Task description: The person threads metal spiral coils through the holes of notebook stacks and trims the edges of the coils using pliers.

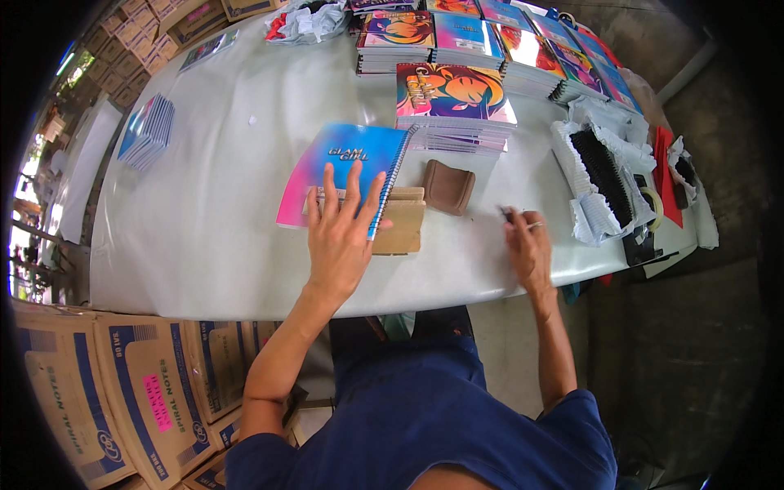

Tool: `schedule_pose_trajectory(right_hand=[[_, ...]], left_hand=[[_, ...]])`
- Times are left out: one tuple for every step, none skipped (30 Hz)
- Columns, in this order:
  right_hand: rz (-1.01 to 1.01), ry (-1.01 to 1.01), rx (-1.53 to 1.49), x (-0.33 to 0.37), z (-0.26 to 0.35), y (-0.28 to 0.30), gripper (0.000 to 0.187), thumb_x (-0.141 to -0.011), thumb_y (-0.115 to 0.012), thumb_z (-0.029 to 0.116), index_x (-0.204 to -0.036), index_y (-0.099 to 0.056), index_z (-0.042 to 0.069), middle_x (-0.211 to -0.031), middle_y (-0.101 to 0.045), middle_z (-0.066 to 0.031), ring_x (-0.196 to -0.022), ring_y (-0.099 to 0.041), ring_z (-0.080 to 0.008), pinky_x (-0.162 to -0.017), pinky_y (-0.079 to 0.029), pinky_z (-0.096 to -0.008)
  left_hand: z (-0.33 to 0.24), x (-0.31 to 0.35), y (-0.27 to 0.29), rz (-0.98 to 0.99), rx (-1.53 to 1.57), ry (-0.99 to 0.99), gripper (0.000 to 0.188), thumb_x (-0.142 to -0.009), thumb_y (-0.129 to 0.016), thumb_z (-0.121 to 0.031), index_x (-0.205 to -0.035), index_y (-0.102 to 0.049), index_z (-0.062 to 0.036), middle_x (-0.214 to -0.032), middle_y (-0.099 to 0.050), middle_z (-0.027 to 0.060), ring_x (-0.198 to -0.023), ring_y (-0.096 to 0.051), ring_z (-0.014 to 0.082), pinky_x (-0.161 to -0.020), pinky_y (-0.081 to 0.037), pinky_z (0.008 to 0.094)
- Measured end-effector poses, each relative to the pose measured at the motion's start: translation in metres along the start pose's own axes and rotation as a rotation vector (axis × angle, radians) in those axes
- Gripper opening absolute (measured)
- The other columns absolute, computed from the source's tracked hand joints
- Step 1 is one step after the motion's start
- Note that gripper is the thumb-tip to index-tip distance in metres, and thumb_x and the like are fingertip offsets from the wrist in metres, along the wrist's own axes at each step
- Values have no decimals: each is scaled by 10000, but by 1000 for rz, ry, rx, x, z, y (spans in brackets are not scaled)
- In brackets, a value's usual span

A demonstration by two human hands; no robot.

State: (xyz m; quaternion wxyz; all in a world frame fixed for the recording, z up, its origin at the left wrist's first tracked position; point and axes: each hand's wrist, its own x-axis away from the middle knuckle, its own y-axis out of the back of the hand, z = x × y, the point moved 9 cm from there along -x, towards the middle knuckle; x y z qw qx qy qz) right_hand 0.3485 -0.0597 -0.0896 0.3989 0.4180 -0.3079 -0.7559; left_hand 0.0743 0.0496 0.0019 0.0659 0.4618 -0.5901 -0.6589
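A spiral notebook (351, 140) with a blue and pink cover is tilted, partly resting on a brown cardboard block (400, 233). Across its lower cover lies my left hand (339, 249), fingers spread, with the thumb by the wire spiral on the right edge. My right hand (531, 249) is farther right, above the table near its front edge. Its fingers are closed around a small dark thing (507, 214), too little of which shows to name. Between the two hands, beside the notebook, sits a brown curved block (449, 188).
Stacked notebooks (453, 94) fill the back right of the white table (220, 188). At the right, black spiral wires (603, 180) lie in white paper, next to a tape roll (652, 208). A smaller notebook stack (149, 132) stands far left. Cartons (147, 384) are piled below left.
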Motion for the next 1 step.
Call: schedule_pose_trajectory(right_hand=[[-1, 6, 1, -3, -1, 1, 342, -880, -675, 204, -1196, -625, 84, -1046, -579, -140, -1037, -543, -325, -945, -418, -440]], left_hand=[[2, 1, -2, 7, 7, 15, 579, -889, -647, -197, -1439, -468, -176, -1518, -375, 140, -1388, -325, 420, -1088, -275, 575]])
